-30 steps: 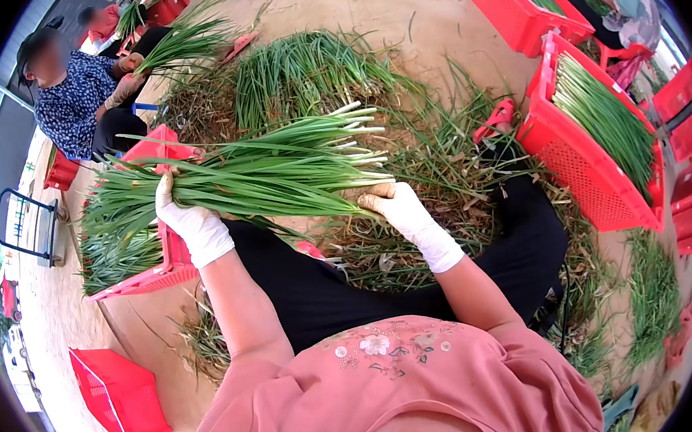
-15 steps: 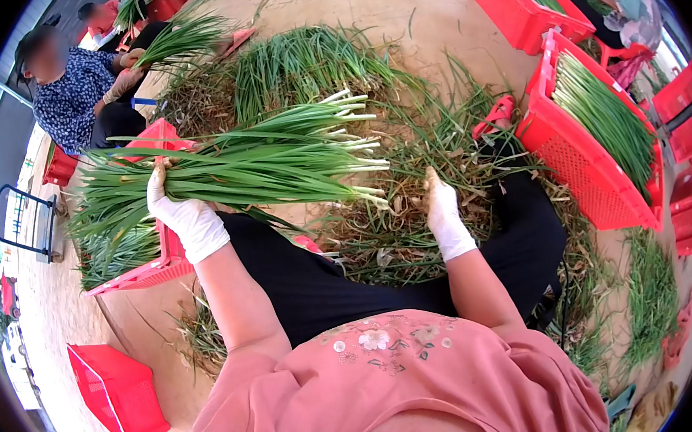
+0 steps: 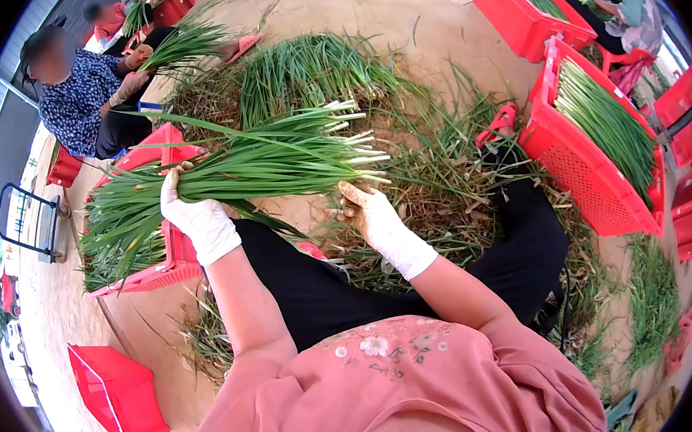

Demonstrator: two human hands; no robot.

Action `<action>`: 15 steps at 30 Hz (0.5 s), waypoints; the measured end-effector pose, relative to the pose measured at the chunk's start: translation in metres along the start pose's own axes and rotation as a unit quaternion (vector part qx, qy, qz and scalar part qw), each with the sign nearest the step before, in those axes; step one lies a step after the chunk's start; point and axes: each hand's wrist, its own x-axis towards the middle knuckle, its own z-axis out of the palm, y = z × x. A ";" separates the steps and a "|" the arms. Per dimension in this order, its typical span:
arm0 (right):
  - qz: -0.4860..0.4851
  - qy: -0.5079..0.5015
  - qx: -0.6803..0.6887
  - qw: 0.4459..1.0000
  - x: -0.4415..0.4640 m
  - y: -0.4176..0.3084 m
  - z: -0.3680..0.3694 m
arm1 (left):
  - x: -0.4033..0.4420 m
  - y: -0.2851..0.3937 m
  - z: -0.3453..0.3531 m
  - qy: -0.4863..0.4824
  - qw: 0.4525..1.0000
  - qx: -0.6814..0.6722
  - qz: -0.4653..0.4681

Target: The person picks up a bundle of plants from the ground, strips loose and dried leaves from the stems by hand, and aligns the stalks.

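Note:
A large bunch of long green stalks (image 3: 268,161) lies crosswise in front of me, white ends to the right. Gloved in white, my left hand (image 3: 196,216) is wrapped round its leafy left part. My right hand (image 3: 370,214), also gloved, is just below the white ends with its fingers curled; whether they pinch a stalk is too small to tell. Under the leaves at the left stands a red crate (image 3: 175,266) with more greens in it. Beyond the bunch, a pile of green stalks (image 3: 302,73) rests on the ground.
Red crates of greens (image 3: 590,164) (image 3: 525,11) stand at the right. A red basket (image 3: 120,396) is at the lower left. Loose trimmings (image 3: 449,183) cover the ground around my legs. One person (image 3: 81,103) sits at the upper left, others farther back. A cart (image 3: 30,225) stands left.
My right hand left the white ends, moved right and down, and has come back beside them with fingers curled. My left hand still holds the bunch, which has shifted slightly.

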 end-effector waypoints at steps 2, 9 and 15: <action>-0.043 0.001 -0.132 0.990 0.001 0.003 0.000 | 0.000 -0.001 0.000 0.002 1.000 0.007 0.005; 0.167 -0.357 -0.482 0.782 -0.054 -0.040 -0.014 | 0.020 0.005 -0.018 0.026 1.000 0.000 0.017; 0.018 -0.035 -0.464 0.885 -0.034 -0.040 -0.059 | 0.031 0.012 -0.028 0.044 0.999 -0.005 0.024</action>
